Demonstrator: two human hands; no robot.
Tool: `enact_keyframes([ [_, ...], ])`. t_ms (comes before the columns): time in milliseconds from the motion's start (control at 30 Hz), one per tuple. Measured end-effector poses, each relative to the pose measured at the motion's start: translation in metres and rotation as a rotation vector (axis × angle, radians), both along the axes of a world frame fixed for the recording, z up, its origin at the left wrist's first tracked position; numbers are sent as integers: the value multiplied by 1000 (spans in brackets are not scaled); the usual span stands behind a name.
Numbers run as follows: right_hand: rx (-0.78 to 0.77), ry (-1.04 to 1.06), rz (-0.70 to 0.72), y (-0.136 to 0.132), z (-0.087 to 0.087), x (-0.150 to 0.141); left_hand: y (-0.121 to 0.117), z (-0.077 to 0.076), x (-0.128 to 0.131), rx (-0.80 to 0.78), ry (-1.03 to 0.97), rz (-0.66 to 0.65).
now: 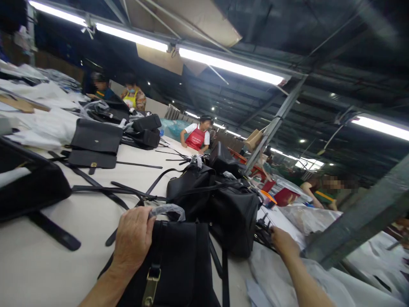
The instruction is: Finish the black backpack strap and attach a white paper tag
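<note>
My left hand [132, 238] rests closed on the top edge of a black leather bag [182, 264] with a brass clasp [151, 286], near its plastic-wrapped handle [168, 210]. My right hand [281, 241] reaches to the right of a pile of black bags [223, 204] and grips dark straps [263, 232] there; its fingers are mostly hidden. The bags lie on a pale worktable [64, 273].
More black bags, flaps [96, 136] and loose straps [105, 189] lie across the table. White fabric [41, 123] is stacked at left. Several people work at the far end and at right. A slanted steel post [361, 221] stands at right, and clear plastic sheets lie beneath it.
</note>
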State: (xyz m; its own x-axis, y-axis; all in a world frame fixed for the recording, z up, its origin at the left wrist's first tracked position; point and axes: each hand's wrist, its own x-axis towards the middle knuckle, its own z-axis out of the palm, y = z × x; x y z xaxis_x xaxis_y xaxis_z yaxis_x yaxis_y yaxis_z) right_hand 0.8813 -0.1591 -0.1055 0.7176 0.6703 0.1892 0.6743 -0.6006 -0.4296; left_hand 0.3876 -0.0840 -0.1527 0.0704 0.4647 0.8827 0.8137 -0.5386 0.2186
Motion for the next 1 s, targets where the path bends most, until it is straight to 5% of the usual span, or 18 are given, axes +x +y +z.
enact_keyframes([
  [133, 335, 362, -51, -10, 44, -7, 0, -2, 0, -19, -9, -20],
  [233, 559, 589, 26, -29, 80, -38, -2, 4, 1, -75, -20, -32],
  [433, 780, 907, 296, -73, 112, -136, -13, 60, 6, -492, 143, -49],
  [667, 1016, 1027, 400, -92, 79, -249, -32, 120, 14, -580, 222, -223],
  [900, 1077, 948, 421, -103, 5, -339, -48, 145, 8, -600, 133, -482],
  [1000, 1016, 613, 463, -107, -13, -353, -54, 149, 3, -608, 52, -576],
])
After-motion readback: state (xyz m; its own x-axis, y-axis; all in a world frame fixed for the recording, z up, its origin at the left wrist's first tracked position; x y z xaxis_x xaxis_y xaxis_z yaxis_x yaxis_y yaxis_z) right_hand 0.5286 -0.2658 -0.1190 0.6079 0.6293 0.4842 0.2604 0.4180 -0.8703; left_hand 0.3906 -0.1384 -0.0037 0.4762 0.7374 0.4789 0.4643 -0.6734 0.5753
